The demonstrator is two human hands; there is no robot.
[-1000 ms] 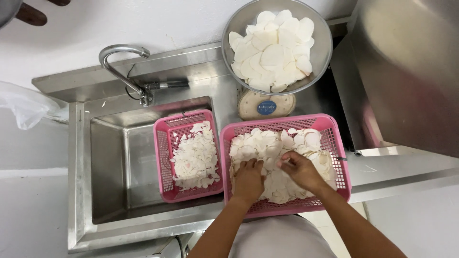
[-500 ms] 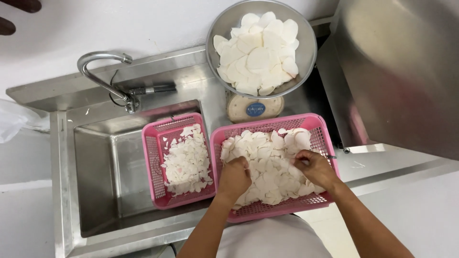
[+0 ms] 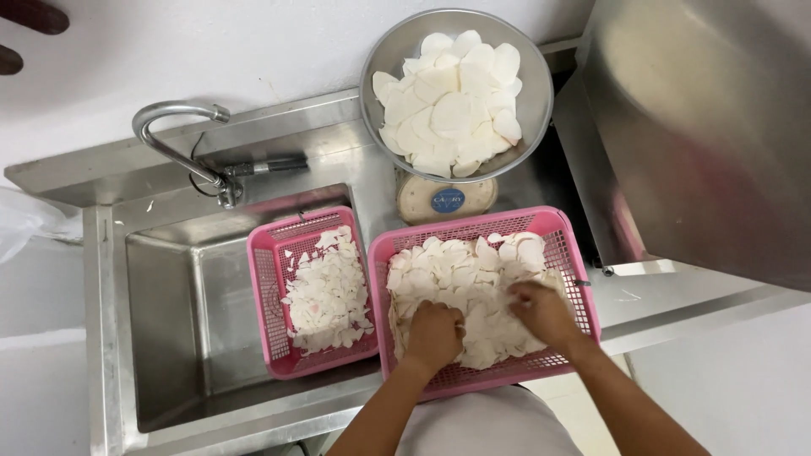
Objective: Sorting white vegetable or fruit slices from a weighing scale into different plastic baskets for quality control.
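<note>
A large steel box or cabinet (image 3: 710,127) fills the upper right and runs out of the picture at the top and right, so its kind cannot be told. The sink (image 3: 169,329) on the left is cut off along its near edge, and its basin floor is partly covered by a smaller pink basket (image 3: 269,295) of small broken white pieces (image 3: 329,291). A bent tap (image 3: 173,127) stands behind the basin. On the counter beside the sink sits a larger pink basket (image 3: 566,245) heaped with thin white slices (image 3: 460,266). Behind it a round metal bowl (image 3: 384,63) holds more slices and rests on a small scale (image 3: 446,201), most of which is hidden under the bowl. At the far left a crumpled bit of clear plastic (image 3: 25,224) is cut off by the edge. Two dark shapes at the top left corner are too cropped to make out.

Both hands are in the larger basket, on the slices. The left hand (image 3: 435,335) is curled into a loose fist, knuckles up, pressed into the heap near the front wall; whatever its fingers grip is hidden beneath it. The right hand (image 3: 545,311) lies just beside it, fingers bent and reaching leftward over the slices, fingertips touching them. Whether it pinches a slice cannot be told.
</note>
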